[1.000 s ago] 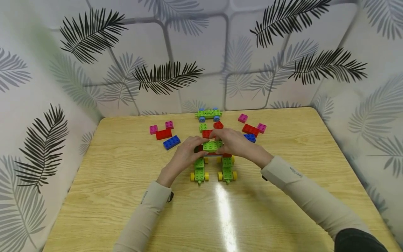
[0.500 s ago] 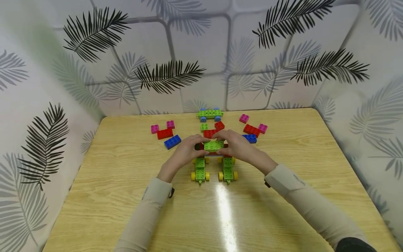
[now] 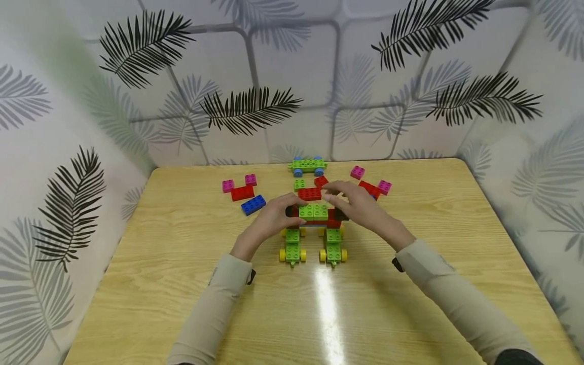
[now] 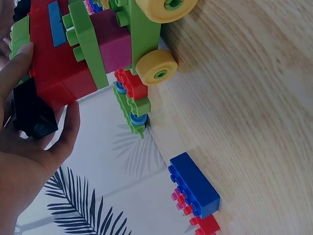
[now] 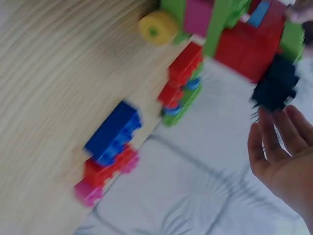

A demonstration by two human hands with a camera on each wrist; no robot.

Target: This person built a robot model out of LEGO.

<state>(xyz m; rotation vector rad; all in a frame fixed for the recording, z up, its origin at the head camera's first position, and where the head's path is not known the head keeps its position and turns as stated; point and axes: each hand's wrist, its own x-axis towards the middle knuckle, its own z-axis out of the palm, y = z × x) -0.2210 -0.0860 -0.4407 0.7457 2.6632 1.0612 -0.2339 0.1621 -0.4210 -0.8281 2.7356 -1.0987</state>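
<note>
A toy brick build stands in the middle of the table on two green wheeled bases [image 3: 292, 252] with yellow wheels. Bright green bricks [image 3: 313, 212] top its red bricks [image 4: 63, 78], and a black brick [image 4: 34, 110] sticks out at either end. My left hand [image 3: 275, 217] grips the build's left end, with thumb and fingers around the black brick and reaching the red and green ones. My right hand [image 3: 360, 209] is off the build's right end, its fingers loosely bent and nothing held. In the right wrist view the fingertips are just by the other black brick [image 5: 278, 81].
Behind the build lie a red brick [image 3: 309, 193], a small green brick [image 3: 299, 184] and a green car base [image 3: 307, 165] with blue wheels. At left are a blue brick [image 3: 253, 205], a red brick [image 3: 242, 192] and pink ones [image 3: 227, 186]. Red and pink bricks [image 3: 385, 187] lie at right.
My right hand has let go of the build's top and moved a little back to the right, uncovering the right green brick and black brick. My left hand keeps its grip.
</note>
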